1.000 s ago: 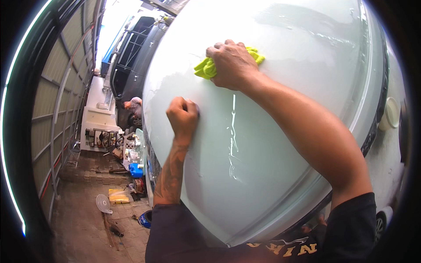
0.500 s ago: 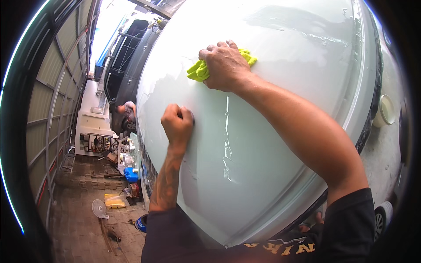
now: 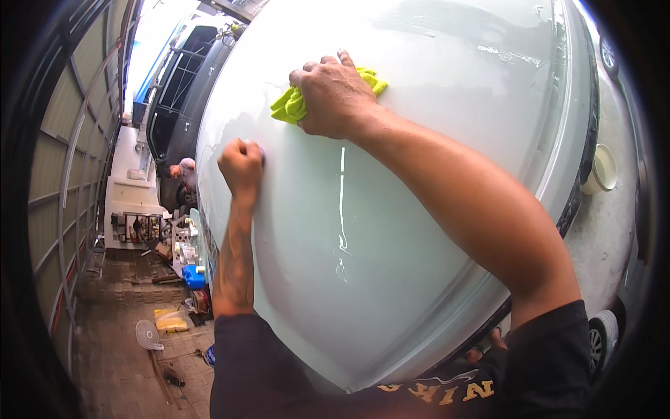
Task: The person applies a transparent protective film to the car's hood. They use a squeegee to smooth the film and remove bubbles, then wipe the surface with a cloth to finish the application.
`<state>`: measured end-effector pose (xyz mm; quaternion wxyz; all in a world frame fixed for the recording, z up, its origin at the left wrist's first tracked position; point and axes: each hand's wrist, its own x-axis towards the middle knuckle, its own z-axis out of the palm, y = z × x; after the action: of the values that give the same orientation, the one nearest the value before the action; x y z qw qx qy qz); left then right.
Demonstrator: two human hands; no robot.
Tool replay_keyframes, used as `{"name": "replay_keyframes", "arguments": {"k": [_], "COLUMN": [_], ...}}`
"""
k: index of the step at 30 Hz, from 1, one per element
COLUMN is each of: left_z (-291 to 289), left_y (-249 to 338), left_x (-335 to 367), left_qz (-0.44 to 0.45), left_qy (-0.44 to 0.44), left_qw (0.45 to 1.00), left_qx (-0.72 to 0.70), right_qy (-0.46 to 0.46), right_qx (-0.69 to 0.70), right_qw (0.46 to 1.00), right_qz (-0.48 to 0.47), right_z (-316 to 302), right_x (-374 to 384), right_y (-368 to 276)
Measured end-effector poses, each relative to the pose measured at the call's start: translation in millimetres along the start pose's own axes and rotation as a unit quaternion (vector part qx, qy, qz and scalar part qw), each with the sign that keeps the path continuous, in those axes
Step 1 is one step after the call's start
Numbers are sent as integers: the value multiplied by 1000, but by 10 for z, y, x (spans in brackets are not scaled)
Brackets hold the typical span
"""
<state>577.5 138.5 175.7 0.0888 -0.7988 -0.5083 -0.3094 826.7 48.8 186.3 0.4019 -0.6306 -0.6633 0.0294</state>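
A wet, pale grey-white vehicle panel (image 3: 391, 230), wide and gently curved, fills the middle of the view. On its far part my right hand (image 3: 335, 94) presses down a crumpled yellow-green microfibre cloth (image 3: 373, 82), whose folds stick out on both sides of the fingers. Nearer and to the left, my left hand (image 3: 241, 166) is closed in a fist against the panel. A small dark edge shows beside its fingers, but what it holds I cannot make out. Below the cloth a bright, wavy streak (image 3: 341, 202) runs across the wet surface.
A dark vehicle (image 3: 185, 98) stands at the far left, with a crouching person (image 3: 187, 167) beside it. Tools, a blue container (image 3: 193, 276) and a round white lid-like piece (image 3: 148, 335) lie on the brick floor. At the right are a pale bucket (image 3: 601, 170) and a car wheel (image 3: 601, 340).
Both hands appear further left in the view, and the background has shifted left too. My left fist has also moved up and left over the panel. The cloth stays under my right hand.
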Motion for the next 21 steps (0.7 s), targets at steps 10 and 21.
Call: {"name": "replay_keyframes", "arguments": {"k": [10, 21], "left_z": [267, -153], "left_y": [-507, 523], "left_x": [788, -335], "left_qz": [-86, 54], "left_qy": [44, 22], "left_qw": [992, 996], "left_qx": [86, -62], "right_qy": [1, -9], "right_qx": [0, -16], "right_qw": [1000, 1000], "right_qz": [-24, -3], "right_z": [76, -72], "right_x": [25, 40], "right_y": [-192, -47]}}
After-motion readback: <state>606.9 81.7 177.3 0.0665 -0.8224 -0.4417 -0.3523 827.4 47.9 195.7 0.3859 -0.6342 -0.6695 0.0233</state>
